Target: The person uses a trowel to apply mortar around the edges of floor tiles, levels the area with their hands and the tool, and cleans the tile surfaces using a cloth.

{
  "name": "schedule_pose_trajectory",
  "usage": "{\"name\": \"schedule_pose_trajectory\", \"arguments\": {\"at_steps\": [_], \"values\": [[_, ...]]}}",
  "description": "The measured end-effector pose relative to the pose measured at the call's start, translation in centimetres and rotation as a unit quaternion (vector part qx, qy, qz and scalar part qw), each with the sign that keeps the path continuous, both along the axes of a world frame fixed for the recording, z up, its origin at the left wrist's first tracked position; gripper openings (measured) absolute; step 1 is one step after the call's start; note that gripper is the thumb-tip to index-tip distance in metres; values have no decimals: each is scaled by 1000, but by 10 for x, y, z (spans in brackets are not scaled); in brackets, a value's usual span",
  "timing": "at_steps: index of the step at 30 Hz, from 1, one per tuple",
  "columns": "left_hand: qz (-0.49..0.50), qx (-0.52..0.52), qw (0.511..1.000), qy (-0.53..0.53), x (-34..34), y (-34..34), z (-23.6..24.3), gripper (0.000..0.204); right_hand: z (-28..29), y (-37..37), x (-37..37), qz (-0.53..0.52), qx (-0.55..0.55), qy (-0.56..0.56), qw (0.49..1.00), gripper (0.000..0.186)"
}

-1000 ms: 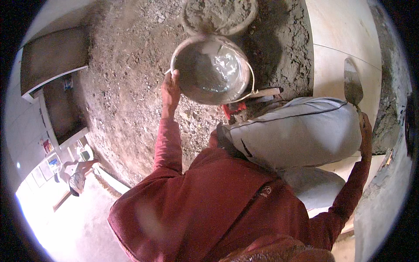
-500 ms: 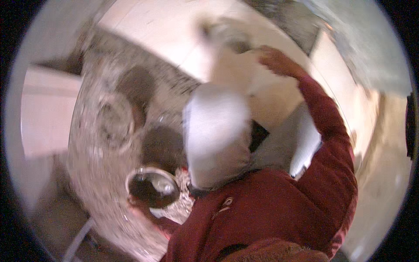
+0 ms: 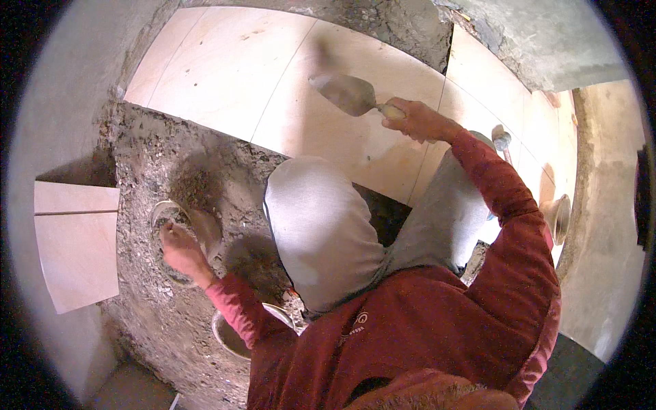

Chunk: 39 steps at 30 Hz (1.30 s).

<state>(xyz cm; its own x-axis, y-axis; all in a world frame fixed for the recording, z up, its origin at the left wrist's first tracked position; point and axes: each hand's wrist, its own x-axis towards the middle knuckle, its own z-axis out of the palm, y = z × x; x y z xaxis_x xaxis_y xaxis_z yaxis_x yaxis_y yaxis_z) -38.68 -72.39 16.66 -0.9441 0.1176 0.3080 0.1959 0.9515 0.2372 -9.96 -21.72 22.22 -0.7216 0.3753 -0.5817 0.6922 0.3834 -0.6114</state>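
Note:
In my right hand [image 3: 417, 121] is a pointed trowel [image 3: 348, 94], gripped by its pale handle. Its grey blade extends leftward above the laid cream tiles [image 3: 273, 89]. My left hand [image 3: 181, 251] is over the mouth of a bucket [image 3: 208, 229] on the rough floor to the left. Those fingers look curled together; whatever they grip, if anything, is too small or hidden to make out. Partly behind my left forearm stands a second bucket [image 3: 227, 336] with a pale rim. My knees, in grey trousers, are between both arms.
Rough, rubbly mortar floor [image 3: 160, 157] lies left of the tiles. Cream tiles [image 3: 78, 260] lean by the left wall. On the right are a small hammer-like tool [image 3: 502, 140] and another bucket [image 3: 562, 219] by the wall. Bare mortar [image 3: 410, 31] borders the far tile edge.
My left hand has moved from the nearer bucket to the farther one. The trowel now shows plainly in my right hand; before, that area was blurred. The whole view has shifted.

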Motion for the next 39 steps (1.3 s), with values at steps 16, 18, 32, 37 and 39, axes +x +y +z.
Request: {"name": "schedule_pose_trajectory", "arguments": {"at_steps": [16,18,32,37,39], "values": [[-274,89,954,77,-3,194,-27,19,18,71,111,-96,81,-4,992,47],[-350,181,918,-45,-6,284,-64,20,24,90,140,-109,108,20,988,45],[-189,-54,980,5,5,565,-212,76,-35,194,214,-301,85,-12,950,39],[-175,-72,982,13,0,570,-214,77,-60,248,170,-251,178,17,951,40],[-168,-122,978,3,-1,570,-212,76,-66,276,150,-207,264,23,942,41]]}}
